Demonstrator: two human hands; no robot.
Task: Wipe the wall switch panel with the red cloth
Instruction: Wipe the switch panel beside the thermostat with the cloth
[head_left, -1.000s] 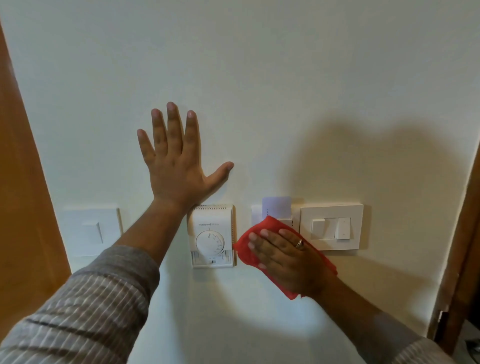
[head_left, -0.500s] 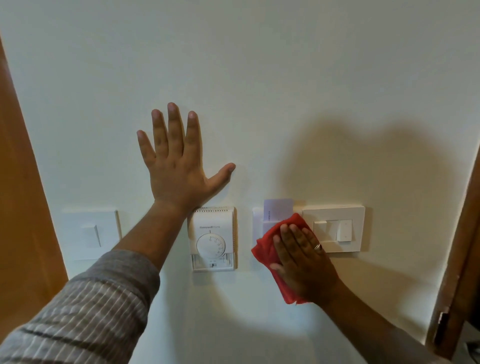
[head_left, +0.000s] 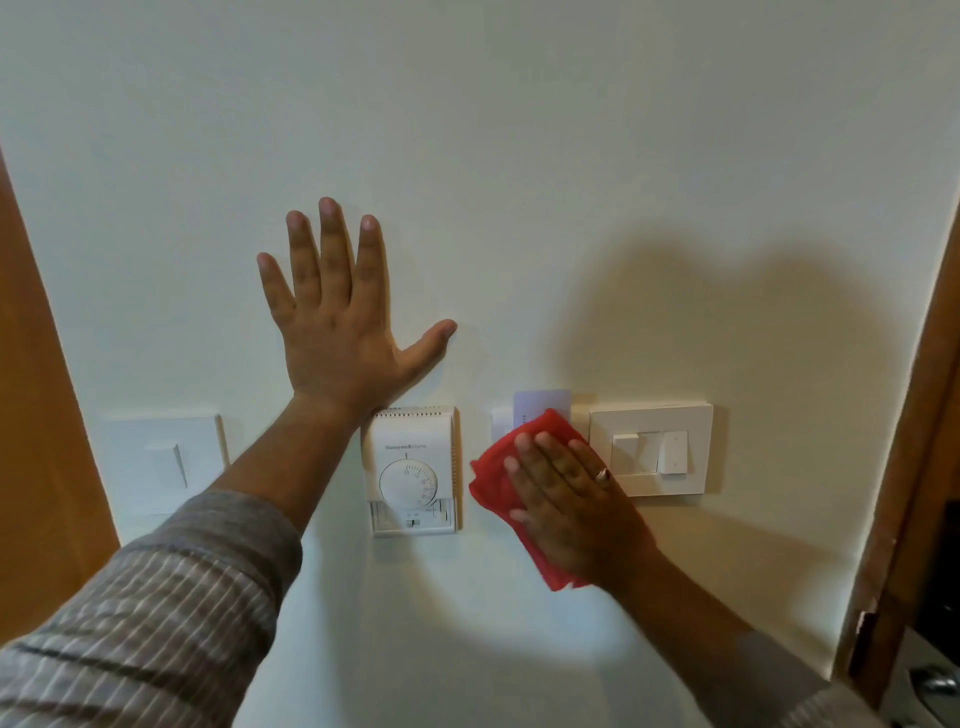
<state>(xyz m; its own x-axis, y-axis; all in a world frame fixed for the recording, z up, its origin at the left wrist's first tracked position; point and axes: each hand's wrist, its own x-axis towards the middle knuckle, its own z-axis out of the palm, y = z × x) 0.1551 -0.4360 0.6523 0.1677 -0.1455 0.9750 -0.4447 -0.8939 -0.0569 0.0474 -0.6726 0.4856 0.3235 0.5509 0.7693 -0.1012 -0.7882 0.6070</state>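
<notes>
Right hand (head_left: 569, 501): laid flat, fingers together and extended toward 11 o'clock, pressing the red cloth (head_left: 498, 480) against the wall (head_left: 571, 182); ring on one finger; nothing pinched, the palm pins the cloth. Red cloth: bunched, showing at 9 o'clock and 6 o'clock of the hand, covering most of a small card holder (head_left: 503, 423) whose pale card (head_left: 543, 404) stands out at 12 o'clock of the cloth. Wall switch panel (head_left: 670, 452): white, two rockers, just at 3 o'clock of the right hand, its left edge touching or overlapped by the hand; the cloth sits beside it rather than on its face. Left hand (head_left: 337, 332): fingers spread, thumb out toward 3 o'clock, palm flat on the wall, holding nothing; striped sleeve (head_left: 156, 613) at 7 o'clock. Thermostat (head_left: 413, 470): white dial unit at 6 o'clock of the left hand, between the two hands. Single switch plate (head_left: 163, 462): at 9 o'clock of the thermostat, near the wooden frame (head_left: 36, 415)
</notes>
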